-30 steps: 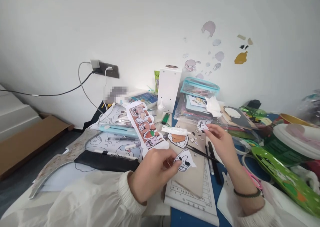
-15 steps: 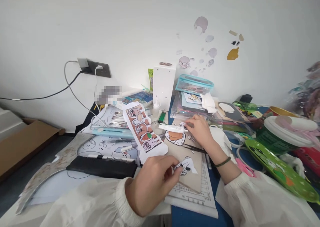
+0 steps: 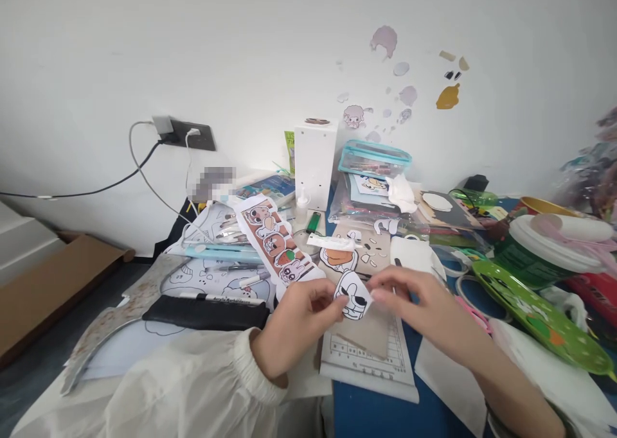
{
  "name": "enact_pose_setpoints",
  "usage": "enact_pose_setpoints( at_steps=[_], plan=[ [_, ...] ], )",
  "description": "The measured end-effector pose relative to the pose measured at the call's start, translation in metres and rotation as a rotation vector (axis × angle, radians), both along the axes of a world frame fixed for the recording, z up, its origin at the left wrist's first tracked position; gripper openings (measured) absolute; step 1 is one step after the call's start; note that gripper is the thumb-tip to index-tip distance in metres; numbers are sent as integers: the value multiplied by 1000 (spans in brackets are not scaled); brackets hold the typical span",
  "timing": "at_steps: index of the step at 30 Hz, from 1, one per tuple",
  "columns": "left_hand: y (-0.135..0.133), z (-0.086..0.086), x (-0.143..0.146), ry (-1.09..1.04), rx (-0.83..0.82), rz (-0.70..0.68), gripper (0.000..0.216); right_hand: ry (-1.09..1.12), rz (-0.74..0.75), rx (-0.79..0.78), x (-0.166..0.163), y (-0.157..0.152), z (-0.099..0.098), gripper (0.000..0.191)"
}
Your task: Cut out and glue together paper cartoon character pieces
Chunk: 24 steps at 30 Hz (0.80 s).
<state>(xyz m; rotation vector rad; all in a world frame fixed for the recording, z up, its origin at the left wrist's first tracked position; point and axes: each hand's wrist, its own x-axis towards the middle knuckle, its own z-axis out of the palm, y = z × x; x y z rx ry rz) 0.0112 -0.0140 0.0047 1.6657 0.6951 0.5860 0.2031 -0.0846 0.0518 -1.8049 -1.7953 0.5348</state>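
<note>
A white paper cutout (image 3: 355, 289) with a black-outlined cartoon drawing is held up over a beige card (image 3: 371, 336). Its left edge is pinched between the thumb and fingers of my left hand (image 3: 306, 313). At its right corner, my right hand (image 3: 407, 295) also closes thumb and fingertips on the paper. Just behind, an orange-and-white cartoon cutout (image 3: 339, 259) lies on the card, with a white tube (image 3: 332, 242) across its top. Small paper pieces (image 3: 369, 257) are scattered to the right of it.
A printed cartoon strip (image 3: 274, 244) and a black pouch (image 3: 207, 313) lie to the left. Under the card is a printed form pad (image 3: 373, 377). To the right are a green cartoon-printed case (image 3: 540, 319) and a green-and-white tub (image 3: 535, 252). A white box (image 3: 315, 165) stands against the wall.
My right hand has come back from the small pieces behind to the cutout's right edge. The cutout, in my left hand, is raised and turned so its drawing faces me.
</note>
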Motion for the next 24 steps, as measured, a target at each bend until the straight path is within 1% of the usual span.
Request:
enact_pose_setpoints(
  at_steps=[3,7,12,16,20,24],
  plan=[
    [-2,1,-1,-56,-32,-3,24,176,12,-118,-15,-9,-9,18],
    [-4,5,-3,-96,-58,-17,25,260,21,-122,-25,-4,-19,19],
    [-2,12,-7,-129,-79,-60,33,356,15,-102,-27,-7,-18,21],
    [0,11,-8,-146,-101,-68,29,379,-24,-62,-30,-13,-18,23],
    [0,8,-7,-169,-135,-57,27,354,-44,-55,-34,-12,-19,24],
    [-2,9,-7,-261,-193,-28,23,292,-58,-77,-30,-11,-21,26]
  ],
)
